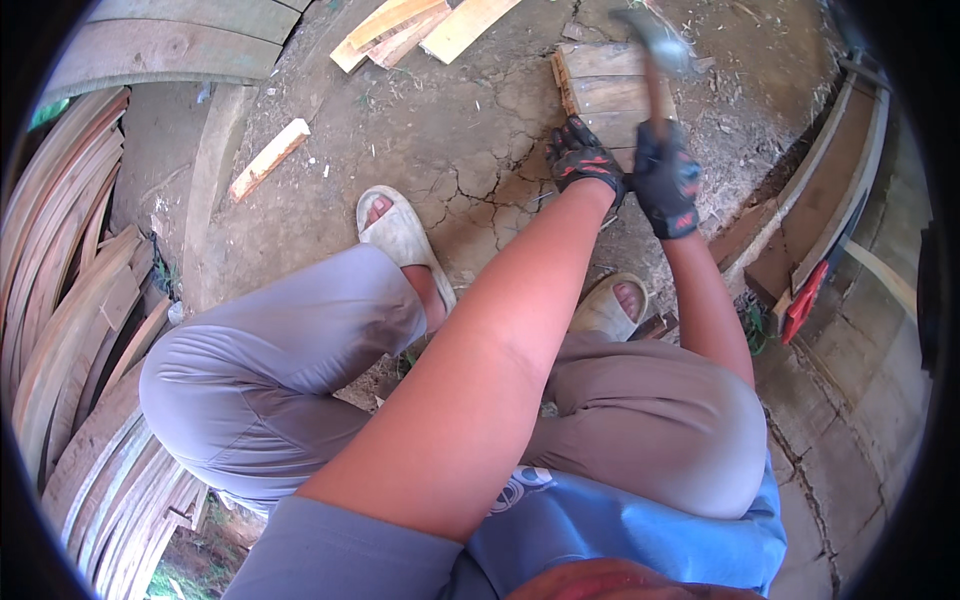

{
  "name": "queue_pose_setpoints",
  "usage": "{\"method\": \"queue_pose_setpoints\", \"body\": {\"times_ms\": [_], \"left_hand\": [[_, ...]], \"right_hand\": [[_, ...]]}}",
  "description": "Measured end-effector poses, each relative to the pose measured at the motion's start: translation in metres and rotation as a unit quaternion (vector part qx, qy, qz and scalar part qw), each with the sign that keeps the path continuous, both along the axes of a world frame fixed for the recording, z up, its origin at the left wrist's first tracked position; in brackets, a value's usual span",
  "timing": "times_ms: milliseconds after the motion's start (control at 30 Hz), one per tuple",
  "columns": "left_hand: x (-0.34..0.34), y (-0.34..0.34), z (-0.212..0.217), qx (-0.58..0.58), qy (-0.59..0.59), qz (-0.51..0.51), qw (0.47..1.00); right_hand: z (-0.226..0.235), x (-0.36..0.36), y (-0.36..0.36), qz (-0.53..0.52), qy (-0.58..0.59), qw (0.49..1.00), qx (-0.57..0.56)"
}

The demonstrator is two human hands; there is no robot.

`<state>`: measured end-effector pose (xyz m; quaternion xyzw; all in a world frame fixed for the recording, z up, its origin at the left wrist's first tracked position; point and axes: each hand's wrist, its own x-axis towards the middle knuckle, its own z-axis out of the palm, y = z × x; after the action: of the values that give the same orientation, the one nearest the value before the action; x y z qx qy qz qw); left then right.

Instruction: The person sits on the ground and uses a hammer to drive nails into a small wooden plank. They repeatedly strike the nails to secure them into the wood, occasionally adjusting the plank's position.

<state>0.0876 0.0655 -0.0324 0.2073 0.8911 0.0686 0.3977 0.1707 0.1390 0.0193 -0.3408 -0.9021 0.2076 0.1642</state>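
Note:
My right hand point(665, 185), in a black and red glove, is wrapped around the wooden handle of a hammer point(655, 95). The hammer's metal head is raised and smeared by motion above a small panel of wooden boards point(608, 95). That panel lies on the ground ahead of my right foot. My left hand point(583, 165), gloved alike, is at the panel's near left corner, its fingers bent over the edge. Its fingertips are partly hidden, and I cannot see whether a nail is between them. The two wrists are close together.
Loose wood offcuts point(425, 28) lie at the top, and a single short block point(270, 160) lies on the cracked ground at the left. Stacked curved boards point(60, 230) line the left side. A long wooden beam point(800, 225) with a red clamp-like part point(803, 303) stands at the right.

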Motion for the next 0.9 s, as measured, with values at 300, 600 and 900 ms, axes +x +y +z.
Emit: {"method": "queue_pose_setpoints", "body": {"times_ms": [300,600,900], "left_hand": [[-0.01,-0.006,0.027,-0.015,-0.031,-0.019,0.999],[-0.01,-0.009,0.015,-0.012,-0.036,-0.027,0.999],[-0.013,0.004,0.029,-0.003,-0.047,-0.042,0.998]], "right_hand": [[0.029,0.007,0.006,-0.002,0.112,0.989,-0.097],[0.028,0.003,-0.004,-0.058,-0.005,0.995,-0.079],[0.005,-0.005,0.014,0.001,-0.154,0.985,-0.083]]}}
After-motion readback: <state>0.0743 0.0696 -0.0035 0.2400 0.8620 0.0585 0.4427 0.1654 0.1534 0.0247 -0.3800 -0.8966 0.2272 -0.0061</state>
